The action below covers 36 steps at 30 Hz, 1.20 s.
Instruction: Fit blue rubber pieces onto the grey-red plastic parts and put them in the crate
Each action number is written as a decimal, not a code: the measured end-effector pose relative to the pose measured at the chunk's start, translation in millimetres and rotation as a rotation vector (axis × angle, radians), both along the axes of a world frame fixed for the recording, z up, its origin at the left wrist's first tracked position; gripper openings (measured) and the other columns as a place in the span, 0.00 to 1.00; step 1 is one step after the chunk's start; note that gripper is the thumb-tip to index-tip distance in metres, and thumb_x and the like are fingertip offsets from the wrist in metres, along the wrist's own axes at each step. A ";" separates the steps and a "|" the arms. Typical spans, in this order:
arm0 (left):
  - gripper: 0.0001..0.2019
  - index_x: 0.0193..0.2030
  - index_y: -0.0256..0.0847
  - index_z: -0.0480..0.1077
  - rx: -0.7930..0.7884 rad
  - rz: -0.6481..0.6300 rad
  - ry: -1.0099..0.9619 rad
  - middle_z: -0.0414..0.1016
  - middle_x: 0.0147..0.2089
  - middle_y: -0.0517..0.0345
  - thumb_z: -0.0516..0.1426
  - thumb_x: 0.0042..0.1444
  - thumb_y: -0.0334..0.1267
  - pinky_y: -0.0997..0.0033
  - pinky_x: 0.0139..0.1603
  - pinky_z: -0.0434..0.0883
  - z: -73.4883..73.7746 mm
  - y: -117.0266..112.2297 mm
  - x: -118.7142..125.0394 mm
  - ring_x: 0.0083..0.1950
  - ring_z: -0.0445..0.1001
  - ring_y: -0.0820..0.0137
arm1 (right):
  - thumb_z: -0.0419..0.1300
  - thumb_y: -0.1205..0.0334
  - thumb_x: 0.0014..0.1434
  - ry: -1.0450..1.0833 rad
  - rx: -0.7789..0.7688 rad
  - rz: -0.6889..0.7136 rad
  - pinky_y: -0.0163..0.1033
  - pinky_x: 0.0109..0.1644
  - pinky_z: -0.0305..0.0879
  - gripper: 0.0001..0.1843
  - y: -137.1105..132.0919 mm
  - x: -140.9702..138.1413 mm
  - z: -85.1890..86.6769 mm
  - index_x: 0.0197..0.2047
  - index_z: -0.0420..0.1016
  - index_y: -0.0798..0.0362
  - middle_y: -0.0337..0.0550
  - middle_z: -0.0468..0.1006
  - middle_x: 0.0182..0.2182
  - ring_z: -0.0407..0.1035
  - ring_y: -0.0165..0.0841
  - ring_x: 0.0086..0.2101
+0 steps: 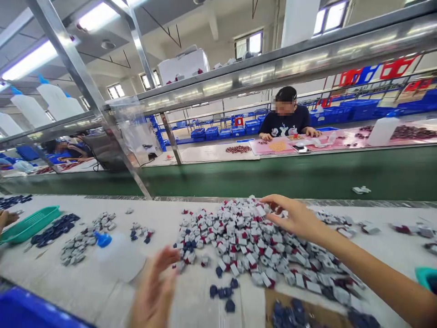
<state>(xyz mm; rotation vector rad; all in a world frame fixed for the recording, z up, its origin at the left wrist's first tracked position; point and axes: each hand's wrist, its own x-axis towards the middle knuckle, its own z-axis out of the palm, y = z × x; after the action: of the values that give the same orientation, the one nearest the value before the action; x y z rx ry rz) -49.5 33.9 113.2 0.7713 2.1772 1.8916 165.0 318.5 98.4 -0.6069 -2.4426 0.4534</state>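
A large heap of small grey-white and red parts lies on the pale worktable in front of me. My right hand reaches across the far side of the heap, fingers curled and pinching at the parts near its top edge. My left hand hovers low at the near left edge of the heap, blurred, fingers apart, holding nothing I can see. A few dark blue parts lie just right of it.
A clear squeeze bottle with a blue cap lies left of my left hand. Further left are a smaller grey heap, dark blue parts and a green tray. A green conveyor belt runs behind; a person sits opposite.
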 end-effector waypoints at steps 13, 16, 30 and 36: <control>0.27 0.34 0.37 0.75 0.013 -0.678 -0.878 0.81 0.36 0.51 0.73 0.30 0.52 0.75 0.37 0.74 -39.4 33.0 144.0 0.37 0.79 0.67 | 0.49 0.41 0.64 -0.056 0.209 -0.522 0.41 0.32 0.71 0.24 -158.4 172.8 -40.4 0.52 0.70 0.48 0.47 0.76 0.42 0.74 0.41 0.36; 0.26 0.34 0.36 0.73 0.024 -0.600 -0.963 0.81 0.37 0.53 0.72 0.32 0.52 0.84 0.25 0.69 -51.6 26.2 139.8 0.27 0.75 0.77 | 0.48 0.37 0.56 -0.344 -0.113 -0.693 0.47 0.29 0.70 0.28 -145.5 245.1 -75.7 0.40 0.76 0.49 0.50 0.77 0.39 0.73 0.49 0.36; 0.17 0.31 0.39 0.68 -0.014 -0.276 -0.954 0.72 0.25 0.66 0.71 0.37 0.28 0.85 0.24 0.74 -76.4 11.0 109.1 0.25 0.76 0.76 | 0.51 0.59 0.55 -0.441 -0.382 -0.533 0.39 0.31 0.62 0.13 -136.3 261.1 -70.3 0.34 0.76 0.50 0.42 0.76 0.30 0.69 0.38 0.29; 0.21 0.30 0.39 0.68 0.015 -0.259 -0.935 0.72 0.24 0.67 0.73 0.30 0.33 0.82 0.24 0.75 -96.3 15.9 80.7 0.24 0.75 0.75 | 0.49 0.47 0.61 -0.244 -0.355 -0.756 0.41 0.42 0.70 0.19 -140.0 261.2 -59.3 0.44 0.72 0.51 0.49 0.76 0.45 0.72 0.42 0.42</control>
<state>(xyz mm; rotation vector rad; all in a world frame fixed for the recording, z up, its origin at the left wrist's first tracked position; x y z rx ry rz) 31.2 49.9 16.9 0.0854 1.3993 1.6400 426.2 178.5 39.1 -1.7288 -2.1276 0.5066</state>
